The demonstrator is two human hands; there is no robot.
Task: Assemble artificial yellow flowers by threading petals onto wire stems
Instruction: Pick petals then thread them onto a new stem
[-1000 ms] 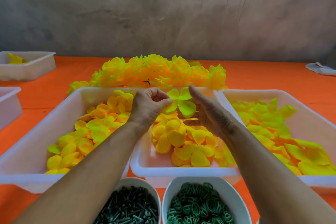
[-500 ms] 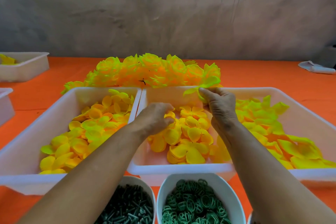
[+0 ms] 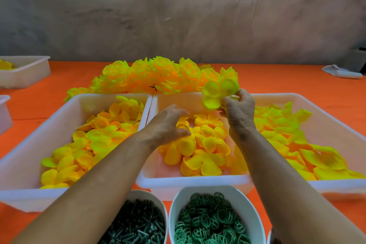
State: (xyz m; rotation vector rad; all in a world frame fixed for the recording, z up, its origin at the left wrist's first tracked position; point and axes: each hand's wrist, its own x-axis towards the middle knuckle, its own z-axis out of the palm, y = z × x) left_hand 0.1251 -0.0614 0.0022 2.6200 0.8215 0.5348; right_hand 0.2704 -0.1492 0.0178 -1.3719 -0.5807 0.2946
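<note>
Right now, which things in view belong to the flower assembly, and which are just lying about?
In use:
right hand pinching a petal cluster
left hand reaching into the middle petal tray
side petal trays
finished flowers
bowls of green parts

Lying about:
far-left tray
white cloth

Mottled grey wall (image 3: 178,16); orange-covered table (image 3: 287,83).

An orange table (image 3: 287,79) fills the view. A grey wall (image 3: 178,12) stands behind it, at 12 o'clock. A white cloth (image 3: 341,71) lies at 2 o'clock, near the wall. A dark box (image 3: 360,57) sits just behind the cloth, cut off by the edge.
</note>
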